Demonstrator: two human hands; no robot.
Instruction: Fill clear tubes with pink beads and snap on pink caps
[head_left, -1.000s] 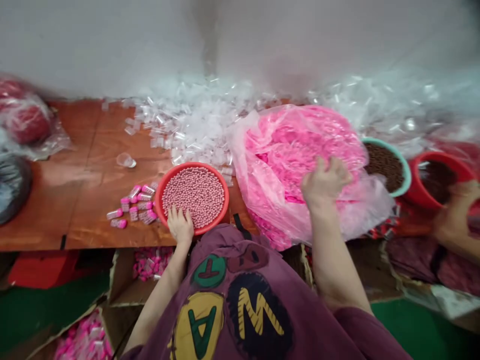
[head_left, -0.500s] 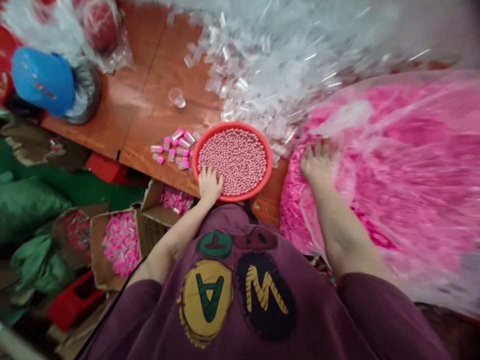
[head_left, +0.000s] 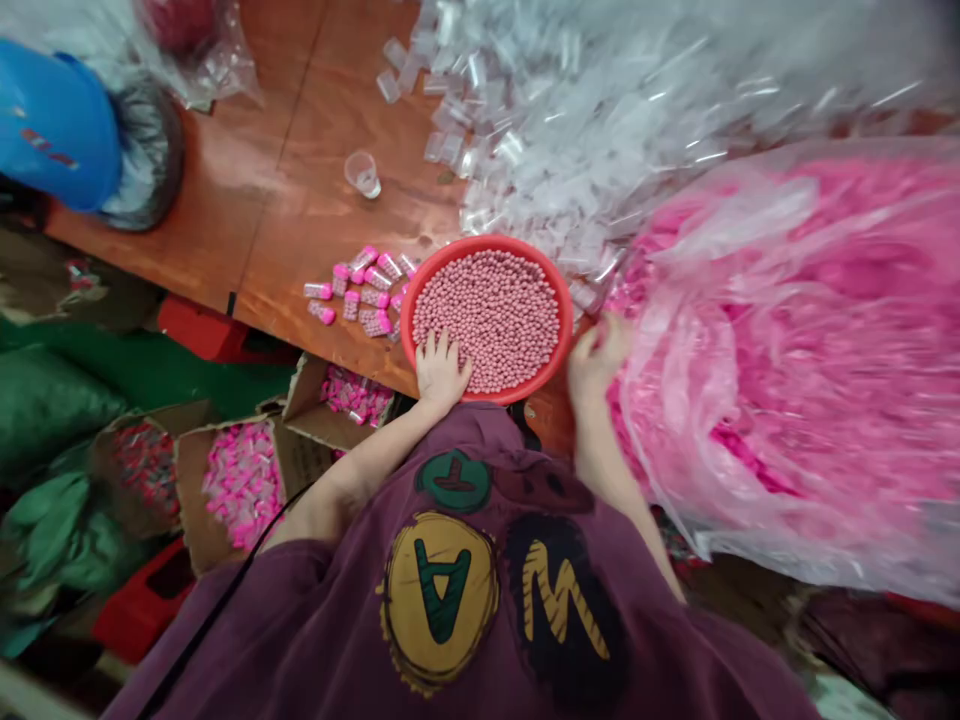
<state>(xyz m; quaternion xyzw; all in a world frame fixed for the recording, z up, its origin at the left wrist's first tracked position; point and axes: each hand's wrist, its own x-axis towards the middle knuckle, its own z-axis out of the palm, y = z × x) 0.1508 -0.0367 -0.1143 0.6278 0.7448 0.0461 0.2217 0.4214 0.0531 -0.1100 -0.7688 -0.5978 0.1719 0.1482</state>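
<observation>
A red basin (head_left: 411, 350) full of small pink beads (head_left: 495, 310) stands at the table's near edge. My left hand (head_left: 442, 370) rests over its near left rim, fingers spread on the beads, holding nothing visible. To the right of the basin is my right hand (head_left: 600, 360), blurred, with its fingers curled beside the edge of a clear plastic bag (head_left: 675, 390) of pink pieces. What those fingers hold, if anything, is hidden. Several small clear containers with pink caps (head_left: 367, 285) lie left of the basin.
Loose clear containers (head_left: 525, 150) are heaped behind the basin. A small clear cup (head_left: 363, 174) stands on the wooden table (head_left: 300, 220). A blue bucket (head_left: 60, 130) lies at the far left. Below the table edge, cardboard boxes (head_left: 199, 500) hold pink-capped containers.
My right hand has left the bag's top, moved left toward the basin and curled its fingers. My left hand stays at the basin's rim. The view has shifted slightly.
</observation>
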